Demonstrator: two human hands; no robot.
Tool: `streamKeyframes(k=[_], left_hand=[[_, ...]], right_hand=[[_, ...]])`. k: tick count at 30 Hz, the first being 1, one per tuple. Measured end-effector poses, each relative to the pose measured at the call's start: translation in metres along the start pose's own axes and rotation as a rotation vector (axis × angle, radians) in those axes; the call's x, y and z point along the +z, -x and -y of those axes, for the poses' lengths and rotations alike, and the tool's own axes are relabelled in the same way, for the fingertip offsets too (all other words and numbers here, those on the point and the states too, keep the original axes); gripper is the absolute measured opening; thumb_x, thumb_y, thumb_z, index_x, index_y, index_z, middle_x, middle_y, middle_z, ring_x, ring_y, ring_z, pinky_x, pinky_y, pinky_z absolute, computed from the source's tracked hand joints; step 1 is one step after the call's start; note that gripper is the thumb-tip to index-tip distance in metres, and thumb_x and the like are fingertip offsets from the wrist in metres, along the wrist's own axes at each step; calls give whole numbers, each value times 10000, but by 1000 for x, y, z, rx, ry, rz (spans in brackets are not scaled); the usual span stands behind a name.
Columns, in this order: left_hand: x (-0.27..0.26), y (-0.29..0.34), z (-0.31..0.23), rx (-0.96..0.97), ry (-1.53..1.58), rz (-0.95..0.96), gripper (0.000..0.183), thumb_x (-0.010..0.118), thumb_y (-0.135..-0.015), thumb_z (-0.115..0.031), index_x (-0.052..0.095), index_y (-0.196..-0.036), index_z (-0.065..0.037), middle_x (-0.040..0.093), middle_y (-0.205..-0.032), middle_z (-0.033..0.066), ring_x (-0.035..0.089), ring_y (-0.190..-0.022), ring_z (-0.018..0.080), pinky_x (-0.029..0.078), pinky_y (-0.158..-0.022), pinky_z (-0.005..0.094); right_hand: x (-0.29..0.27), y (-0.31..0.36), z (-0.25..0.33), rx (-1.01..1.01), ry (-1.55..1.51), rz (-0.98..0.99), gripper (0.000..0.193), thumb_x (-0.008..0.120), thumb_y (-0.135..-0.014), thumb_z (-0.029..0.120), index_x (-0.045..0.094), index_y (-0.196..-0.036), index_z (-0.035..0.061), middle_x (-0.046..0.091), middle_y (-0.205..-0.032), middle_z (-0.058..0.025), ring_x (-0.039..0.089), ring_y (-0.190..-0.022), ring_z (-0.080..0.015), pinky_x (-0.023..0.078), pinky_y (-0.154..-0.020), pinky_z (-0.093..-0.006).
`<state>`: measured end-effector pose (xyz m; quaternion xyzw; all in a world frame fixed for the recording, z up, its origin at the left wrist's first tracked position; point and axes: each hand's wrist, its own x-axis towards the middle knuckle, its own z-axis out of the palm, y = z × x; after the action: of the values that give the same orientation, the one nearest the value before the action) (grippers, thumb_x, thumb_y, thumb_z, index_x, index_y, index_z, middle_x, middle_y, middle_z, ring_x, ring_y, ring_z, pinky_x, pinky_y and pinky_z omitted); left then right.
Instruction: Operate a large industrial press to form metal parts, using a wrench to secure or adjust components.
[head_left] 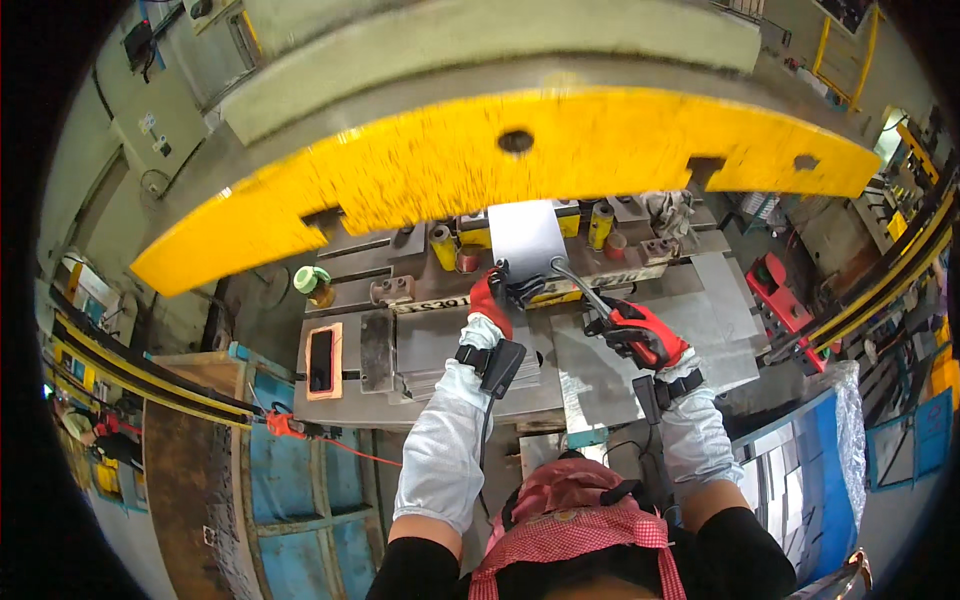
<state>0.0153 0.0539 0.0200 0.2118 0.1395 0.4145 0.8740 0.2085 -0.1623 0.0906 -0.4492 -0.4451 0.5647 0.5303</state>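
A pale, flat metal sheet (528,238) lies over the die (560,285) of a press, its near edge toward me. My left hand (495,300), in a red and black glove, is at the sheet's near left corner, with its dark fingers closed about the edge. My right hand (640,335), gloved alike, is wrapped round the handle of a metal rod tool with a round end (560,266). The rod slants up and left, and its round end is at the sheet's near right corner. Whether it touches the sheet I cannot tell.
A yellow press beam (430,150) spans above the die. Yellow posts (443,246) flank the sheet. Stacked grey sheets (440,350) lie left, more sheets (690,320) right. A phone (321,360), a green-capped bottle (314,285) and a red device (780,300) are around.
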Motion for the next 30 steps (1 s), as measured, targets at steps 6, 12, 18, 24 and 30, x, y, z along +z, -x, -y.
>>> streamKeyframes(k=[6, 12, 18, 24, 30], left_hand=[[-14, -3, -9, -119, 81, 147, 286, 389, -918, -226, 501, -1093, -29, 516, -1126, 251, 496, -1068, 442, 469, -872, 497], [12, -3, -13, -173, 141, -256, 277, 455, -880, -248, 504, -1049, -34, 521, -1131, 215, 507, -1021, 481, 481, -837, 526], [5, 6, -11, -16, 40, -47, 207, 460, -868, -200, 518, -963, -25, 557, -1034, 170, 565, -913, 450, 522, -772, 500], [-8, 5, -9, 144, -407, 23, 214, 335, -937, -107, 472, -1023, 32, 560, -1015, 162, 610, -902, 305, 544, -778, 383], [33, 15, -8, -4, -182, -117, 228, 335, -947, -145, 443, -1053, 27, 551, -1034, 168, 605, -917, 318, 545, -776, 380]], right_hand=[[-3, -4, -5, -96, 200, 106, 310, 528, -864, 127, 506, -1143, -5, 514, -857, -47, 485, -664, -113, 405, -579, -246], [-12, -5, -20, -346, 412, 132, 273, 501, -854, 109, 555, -1109, 29, 533, -886, -109, 514, -715, -240, 427, -640, -316], [-13, -7, -28, -486, 615, 145, 250, 510, -842, 123, 562, -1074, 44, 564, -946, -122, 540, -752, -245, 453, -627, -309], [25, -4, 39, 209, 22, 3, 156, 563, -858, 243, 534, -906, 98, 615, -762, -11, 483, -529, -35, 363, -430, -186], [9, -118, 58, -583, 441, -10, 167, 505, -881, 172, 547, -995, 58, 565, -730, -35, 520, -617, -120, 444, -584, -259]])
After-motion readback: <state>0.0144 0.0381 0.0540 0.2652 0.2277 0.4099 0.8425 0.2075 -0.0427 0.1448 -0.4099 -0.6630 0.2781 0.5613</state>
